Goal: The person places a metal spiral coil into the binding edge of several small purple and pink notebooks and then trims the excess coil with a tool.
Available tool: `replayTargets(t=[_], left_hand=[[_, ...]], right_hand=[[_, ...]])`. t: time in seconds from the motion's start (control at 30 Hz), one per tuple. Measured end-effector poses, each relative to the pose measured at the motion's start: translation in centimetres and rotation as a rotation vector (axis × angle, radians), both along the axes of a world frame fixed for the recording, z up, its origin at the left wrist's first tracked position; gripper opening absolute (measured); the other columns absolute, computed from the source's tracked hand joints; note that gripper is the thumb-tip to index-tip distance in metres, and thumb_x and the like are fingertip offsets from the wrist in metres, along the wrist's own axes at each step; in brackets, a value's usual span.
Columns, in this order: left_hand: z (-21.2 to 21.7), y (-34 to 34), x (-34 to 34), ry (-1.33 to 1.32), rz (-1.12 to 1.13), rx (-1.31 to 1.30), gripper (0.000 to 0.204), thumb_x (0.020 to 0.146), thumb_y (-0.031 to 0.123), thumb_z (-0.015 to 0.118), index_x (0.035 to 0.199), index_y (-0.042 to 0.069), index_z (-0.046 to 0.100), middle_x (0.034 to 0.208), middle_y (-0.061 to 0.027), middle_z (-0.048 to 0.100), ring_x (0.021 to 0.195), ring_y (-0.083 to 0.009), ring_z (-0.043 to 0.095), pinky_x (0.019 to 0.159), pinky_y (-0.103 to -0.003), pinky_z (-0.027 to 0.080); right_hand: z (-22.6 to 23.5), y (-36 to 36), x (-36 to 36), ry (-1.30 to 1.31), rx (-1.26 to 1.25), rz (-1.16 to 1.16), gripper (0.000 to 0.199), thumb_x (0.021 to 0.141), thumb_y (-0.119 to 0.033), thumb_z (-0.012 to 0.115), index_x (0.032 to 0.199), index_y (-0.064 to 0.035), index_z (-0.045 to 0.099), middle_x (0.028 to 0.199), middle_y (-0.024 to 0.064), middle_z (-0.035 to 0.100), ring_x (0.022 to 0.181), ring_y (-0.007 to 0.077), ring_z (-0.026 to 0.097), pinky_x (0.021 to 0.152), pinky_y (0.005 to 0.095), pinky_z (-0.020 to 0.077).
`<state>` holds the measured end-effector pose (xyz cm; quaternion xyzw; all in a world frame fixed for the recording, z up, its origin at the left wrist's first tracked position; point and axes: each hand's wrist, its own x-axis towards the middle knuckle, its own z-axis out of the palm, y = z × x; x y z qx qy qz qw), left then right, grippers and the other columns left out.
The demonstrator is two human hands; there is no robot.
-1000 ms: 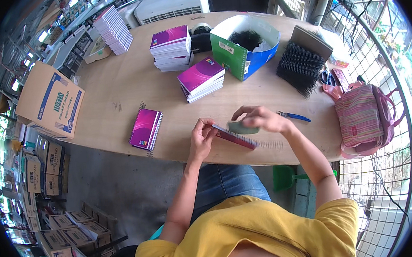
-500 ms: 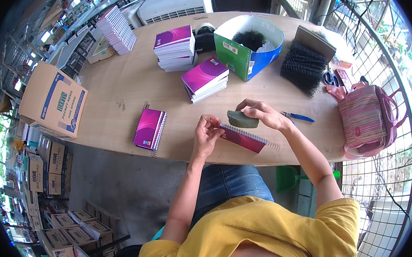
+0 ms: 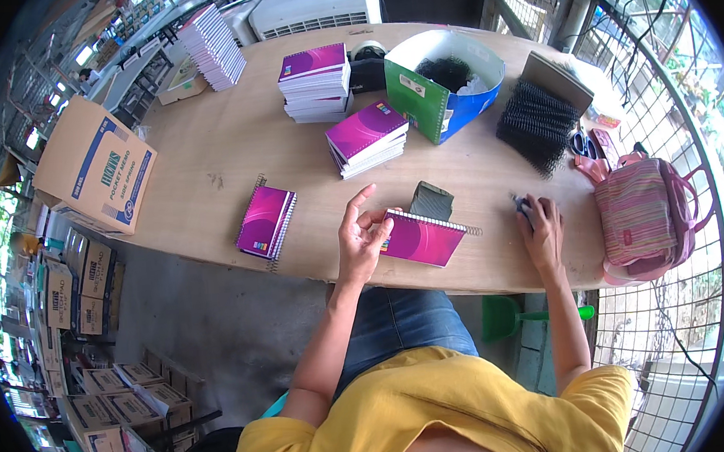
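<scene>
My left hand (image 3: 361,239) pinches the left end of a purple notebook (image 3: 423,238), held tilted at the table's near edge. A wire coil runs along its top edge, with a loose coil end (image 3: 473,231) sticking out to the right. Just behind it a dark green block (image 3: 432,202) lies on the table. Farther right, my right hand (image 3: 543,228) is closed over the pliers (image 3: 523,206); their handles are mostly hidden under the fingers. To the left lie purple notebooks (image 3: 266,221) with coils protruding at both ends.
Two notebook stacks (image 3: 368,133) and a green-and-blue bin (image 3: 421,104) holding black coils stand farther back. Black coils (image 3: 535,121) lean at right, near scissors (image 3: 579,144) and a striped bag (image 3: 645,219). A cardboard box (image 3: 98,169) sits at the left edge.
My right hand has put the green block down behind the notebook and moved right onto the pliers. My left hand has turned the notebook so its cover shows more.
</scene>
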<state>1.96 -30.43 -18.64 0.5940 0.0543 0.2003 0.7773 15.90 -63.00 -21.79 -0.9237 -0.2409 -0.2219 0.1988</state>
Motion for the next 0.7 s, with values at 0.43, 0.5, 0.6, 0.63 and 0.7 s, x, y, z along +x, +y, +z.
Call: replayTargets(t=[0.43,0.5,0.6,0.63,0.7], left_hand=[[1.9,-1.0,-1.0,0.087,0.113,0.19,0.064,0.09,-0.001,0.067,0.146,0.009,0.037,0.094,-0.0058,0.07,0.08,-0.005,0.062,0.062,-0.018,0.045],[2.1,-1.0,-1.0,0.095,0.123,0.185,0.065,0.09,0.0,0.067,0.147,0.009,0.036,0.093,-0.0056,0.071,0.079,-0.0055,0.063,0.063,-0.018,0.046],[2.5,-1.2,-1.2,0.12,0.131,0.211,0.065,0.09,0.0,0.067,0.146,0.009,0.036,0.091,-0.0066,0.071,0.078,-0.0073,0.064,0.066,-0.021,0.049],[2.3,-1.1,-1.2,0.106,0.142,0.23,0.065,0.09,0.0,0.067,0.146,0.009,0.035,0.091,-0.0072,0.072,0.079,-0.008,0.065,0.068,-0.022,0.05],[2.0,-0.8,-1.3,0.079,0.168,0.269,0.066,0.09,0.0,0.067,0.147,0.009,0.035,0.09,-0.0084,0.072,0.08,-0.0095,0.067,0.07,-0.024,0.053]], right_hand=[[14.6,14.0,-1.1,-0.567,-0.167,0.918,0.029,0.073,-0.023,0.072,0.1,-0.0101,0.074,0.105,-0.001,0.062,0.106,0.0183,0.06,0.107,0.0521,0.0388],[14.8,14.4,-0.9,-0.622,-0.211,0.964,0.024,0.075,-0.021,0.07,0.096,-0.0098,0.074,0.104,-0.0008,0.062,0.106,0.0185,0.06,0.107,0.051,0.0392],[14.3,14.4,-0.7,-0.642,-0.304,0.979,0.02,0.074,-0.023,0.071,0.089,-0.01,0.074,0.102,0.0006,0.062,0.105,0.019,0.061,0.099,0.0495,0.0444],[14.2,14.3,-0.8,-0.634,-0.344,0.98,0.02,0.074,-0.023,0.071,0.089,-0.0101,0.074,0.102,0.0011,0.063,0.104,0.0194,0.061,0.097,0.0484,0.0465],[13.9,14.1,-1.3,-0.305,-0.36,0.925,0.02,0.077,-0.025,0.073,0.089,-0.0083,0.074,0.101,0.0042,0.066,0.099,0.0229,0.065,0.088,0.0455,0.0509]])
